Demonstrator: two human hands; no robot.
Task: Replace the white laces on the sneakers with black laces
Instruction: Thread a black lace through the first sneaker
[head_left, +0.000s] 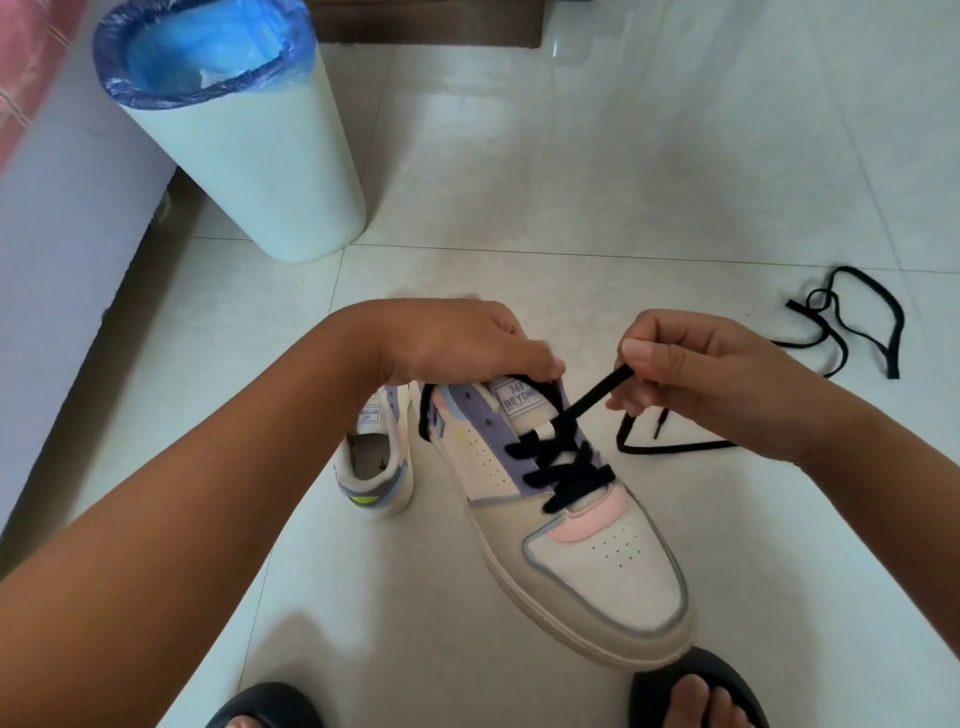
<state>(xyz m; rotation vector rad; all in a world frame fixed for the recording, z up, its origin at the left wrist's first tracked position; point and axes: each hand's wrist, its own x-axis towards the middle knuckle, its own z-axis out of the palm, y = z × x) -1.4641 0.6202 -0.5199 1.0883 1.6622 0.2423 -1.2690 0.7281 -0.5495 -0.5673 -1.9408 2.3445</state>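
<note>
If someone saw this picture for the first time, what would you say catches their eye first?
Most likely the sneaker in the middle of the floor, half threaded with a black lace, which the right hand pulls taut while the left hand grips the shoe's collar. Next, the white bin with its blue liner at the upper left, and a spare black lace lying loose on the tiles at the right.
</note>
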